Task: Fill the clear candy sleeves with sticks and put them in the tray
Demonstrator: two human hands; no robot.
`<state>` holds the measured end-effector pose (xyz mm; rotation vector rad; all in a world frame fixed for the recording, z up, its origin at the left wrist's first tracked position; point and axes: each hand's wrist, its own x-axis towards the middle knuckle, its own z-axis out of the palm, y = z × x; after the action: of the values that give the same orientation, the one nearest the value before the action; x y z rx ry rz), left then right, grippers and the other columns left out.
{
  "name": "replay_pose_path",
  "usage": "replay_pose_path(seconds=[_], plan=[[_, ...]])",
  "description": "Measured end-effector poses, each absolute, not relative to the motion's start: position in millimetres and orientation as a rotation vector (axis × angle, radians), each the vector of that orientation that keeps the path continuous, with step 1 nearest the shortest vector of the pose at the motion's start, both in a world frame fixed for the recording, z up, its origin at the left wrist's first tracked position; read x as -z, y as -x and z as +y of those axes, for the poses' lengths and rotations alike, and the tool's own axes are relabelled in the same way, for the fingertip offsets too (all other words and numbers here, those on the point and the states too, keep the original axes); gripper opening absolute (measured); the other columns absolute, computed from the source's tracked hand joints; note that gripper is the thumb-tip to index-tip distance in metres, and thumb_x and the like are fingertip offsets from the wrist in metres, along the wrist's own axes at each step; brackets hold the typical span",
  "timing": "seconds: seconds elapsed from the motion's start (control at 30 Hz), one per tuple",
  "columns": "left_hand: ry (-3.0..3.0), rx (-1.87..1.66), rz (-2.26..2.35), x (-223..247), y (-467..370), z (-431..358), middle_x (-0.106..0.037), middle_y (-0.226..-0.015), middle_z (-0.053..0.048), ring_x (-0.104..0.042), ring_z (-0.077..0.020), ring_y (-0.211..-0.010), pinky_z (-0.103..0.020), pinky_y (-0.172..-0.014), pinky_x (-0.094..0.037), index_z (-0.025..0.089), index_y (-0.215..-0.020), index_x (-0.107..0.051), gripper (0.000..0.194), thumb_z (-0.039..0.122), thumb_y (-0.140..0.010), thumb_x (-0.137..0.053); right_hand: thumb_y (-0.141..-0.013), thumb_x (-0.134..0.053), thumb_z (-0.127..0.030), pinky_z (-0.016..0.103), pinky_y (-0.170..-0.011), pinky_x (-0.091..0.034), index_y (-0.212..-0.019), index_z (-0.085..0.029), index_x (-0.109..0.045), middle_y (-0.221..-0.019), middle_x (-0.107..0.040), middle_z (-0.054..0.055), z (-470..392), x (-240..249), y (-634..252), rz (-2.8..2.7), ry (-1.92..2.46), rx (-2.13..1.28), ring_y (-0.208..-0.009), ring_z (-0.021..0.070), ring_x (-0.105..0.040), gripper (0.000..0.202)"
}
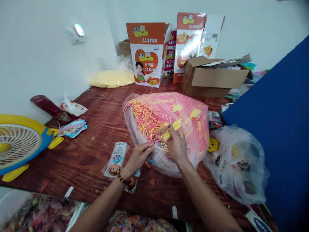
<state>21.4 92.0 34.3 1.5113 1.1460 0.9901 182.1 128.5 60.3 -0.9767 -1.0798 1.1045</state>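
Note:
My right hand [177,145] is closed round a small bundle of yellow sticks [176,126], above a large clear bag [130,124] of loose pink and yellow sticks [147,120]. Just to its left, my left hand [140,156] pinches what looks like the edge of a small printed clear packet [150,159], partly hidden by the fingers. Flat printed packets [117,159] lie on the table left of that wrist. Another packet [131,185] shows below the beaded bracelet [122,178].
On the brown table [96,125] stand a yellow and blue fan [47,135], a dark red bottle [47,105] and tissues [73,108]. Printed cartons [146,42] and an open cardboard box [214,77] line the back. A clear plastic bag [238,167] sits right, beside a blue panel [277,129].

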Motion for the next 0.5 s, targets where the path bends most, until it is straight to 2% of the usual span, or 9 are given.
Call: replay_pose_path(seconds=[0.13, 0.3, 0.5], plan=[[-1.458, -1.050, 1.184, -34.9, -25.2, 91.5, -0.050, -0.064, 0.002, -0.042, -0.0117, -0.063, -0.022, -0.061, -0.035, 0.016, -0.070, -0.062, 0.033, 0.043, -0.088, -0.058, -0.091, -0.047, -0.057, 0.034, -0.076, -0.050, -0.099, -0.025, -0.058, -0.081, -0.069, 0.002, 122.3, -59.2, -168.3, -1.058, 0.960, -1.108, -0.078, 0.0194, -0.065, 0.035], [-1.439, -1.109, 1.182, -30.3, -24.8, 92.3, -0.056, -0.068, 0.001, -0.047, -0.0120, -0.066, -0.022, -0.063, -0.038, 0.015, -0.077, -0.065, 0.029, 0.040, -0.090, -0.058, -0.093, -0.049, -0.049, 0.034, -0.075, -0.051, -0.091, -0.026, -0.056, -0.080, -0.069, 0.001, 115.8, -55.3, -166.1, -1.010, 0.944, -1.185, -0.074, 0.0188, -0.065, 0.025], [-1.559, -1.062, 1.197, -19.0, -21.7, 94.3, -0.056, -0.069, 0.002, -0.047, -0.0119, -0.066, -0.022, -0.063, -0.038, 0.017, -0.077, -0.065, 0.026, 0.039, -0.090, -0.059, -0.094, -0.047, -0.051, 0.036, -0.090, -0.047, -0.089, -0.025, -0.057, -0.087, -0.070, 0.002, 118.6, -62.2, -176.4, -1.079, 1.014, -1.113, -0.091, 0.0199, -0.064, 0.029]])
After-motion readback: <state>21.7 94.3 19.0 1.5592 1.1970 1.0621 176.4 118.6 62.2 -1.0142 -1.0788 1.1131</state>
